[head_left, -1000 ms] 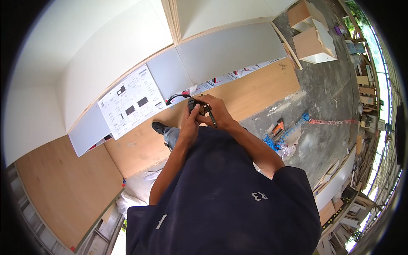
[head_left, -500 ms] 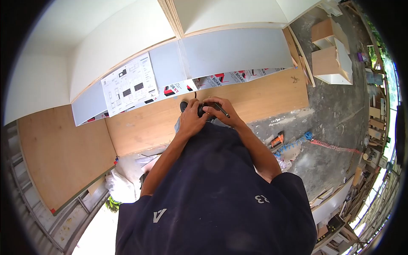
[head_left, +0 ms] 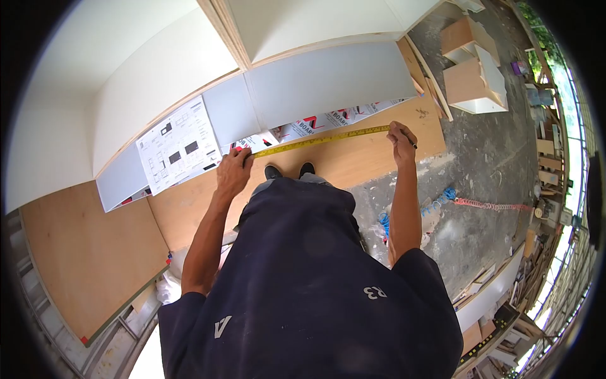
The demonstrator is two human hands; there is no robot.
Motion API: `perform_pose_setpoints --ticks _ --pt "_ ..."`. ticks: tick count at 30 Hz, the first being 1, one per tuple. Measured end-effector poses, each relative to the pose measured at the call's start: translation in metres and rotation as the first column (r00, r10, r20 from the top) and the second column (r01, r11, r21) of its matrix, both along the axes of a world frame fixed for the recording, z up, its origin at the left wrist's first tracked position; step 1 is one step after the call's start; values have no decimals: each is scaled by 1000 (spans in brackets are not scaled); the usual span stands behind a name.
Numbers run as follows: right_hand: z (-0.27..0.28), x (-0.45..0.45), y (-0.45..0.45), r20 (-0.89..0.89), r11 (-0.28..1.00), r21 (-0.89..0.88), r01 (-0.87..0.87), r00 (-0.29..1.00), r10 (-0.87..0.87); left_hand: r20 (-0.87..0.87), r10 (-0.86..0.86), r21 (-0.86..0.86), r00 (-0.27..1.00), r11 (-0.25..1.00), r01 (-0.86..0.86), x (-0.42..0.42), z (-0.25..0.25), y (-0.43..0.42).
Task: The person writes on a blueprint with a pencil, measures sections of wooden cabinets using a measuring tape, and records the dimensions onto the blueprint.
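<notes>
A yellow tape measure (head_left: 322, 139) is stretched between my hands, in front of the printed boards. My left hand (head_left: 235, 172) is closed on its left end, beside the paper with drawings (head_left: 178, 145). At the tape's right end my right hand (head_left: 402, 140) is closed on the tape, with a dark pen-like object (head_left: 413, 144) also sticking out of it. The tape passes above my two dark shoes, over the wooden panel (head_left: 353, 163). Grey-blue panels (head_left: 328, 82) lie just beyond the tape.
White cabinet compartments (head_left: 315, 22) rise at the top. A wooden board (head_left: 95, 259) lies at the left. Small wooden boxes (head_left: 473, 82) stand at the upper right. A coiled blue and red hose (head_left: 492, 203) is on the concrete floor. Offcuts line the right edge.
My hands were together at a dark object; now they are wide apart with the yellow tape pulled out between them. My right hand has moved right, my left hand left.
</notes>
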State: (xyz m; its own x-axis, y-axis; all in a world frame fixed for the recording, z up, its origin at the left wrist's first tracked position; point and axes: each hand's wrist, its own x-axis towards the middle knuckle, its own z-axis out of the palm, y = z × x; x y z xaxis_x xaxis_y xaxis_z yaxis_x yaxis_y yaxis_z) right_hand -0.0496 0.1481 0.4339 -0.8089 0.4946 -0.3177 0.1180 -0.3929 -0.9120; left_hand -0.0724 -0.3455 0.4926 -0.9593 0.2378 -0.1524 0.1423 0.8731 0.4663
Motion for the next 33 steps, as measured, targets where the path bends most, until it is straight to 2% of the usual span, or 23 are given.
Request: perform_pose_setpoints --ticks 3,4,7,8,9,11,13,14,16,19,24,31,33 --pt "-8 -6 21 12 991 4 133 991 -133 -113 6 21 994 1000 -4 -9 -5 -1" --pt "-15 -11 13 4 974 -22 223 975 -223 -115 27 12 993 1000 -26 -10 -4 5" --pt "-26 -18 -45 -15 937 -63 345 938 -346 -144 60 -11 988 998 -62 -16 3 29" --pt "-27 -21 -67 9 938 -102 333 943 -333 -164 71 -29 984 997 -76 -17 3 37" --pt "-28 -19 -86 31 954 -162 251 968 -249 -166 78 -29 983 996 -84 -18 4 45" --pt "-30 -23 -121 64 971 -174 164 986 -155 -192 99 -74 976 991 -115 -21 5 56" --pt "-31 -32 -134 88 942 -204 265 964 -252 -210 97 -60 973 992 -112 -23 -2 60" --pt "-32 -39 -131 87 942 -208 263 964 -250 -227 101 -55 969 992 -117 -23 -4 62" --pt "-35 -57 -112 106 866 -235 442 897 -429 -216 119 -53 969 990 -133 -21 -6 65" --pt "-38 -77 -82 135 832 -178 525 851 -508 -229 168 -63 959 980 -187 -19 -10 61" --pt "-30 -89 -61 194 864 -135 485 868 -457 -206 211 -80 956 970 -231 -15 -10 51" --pt "-27 -89 -64 229 913 -91 397 901 -369 -313 287 -46 905 947 -317 -8 -20 43" --pt "-34 -88 -60 206 915 -132 380 914 -350 -324 307 -46 895 940 -339 -10 -21 42"
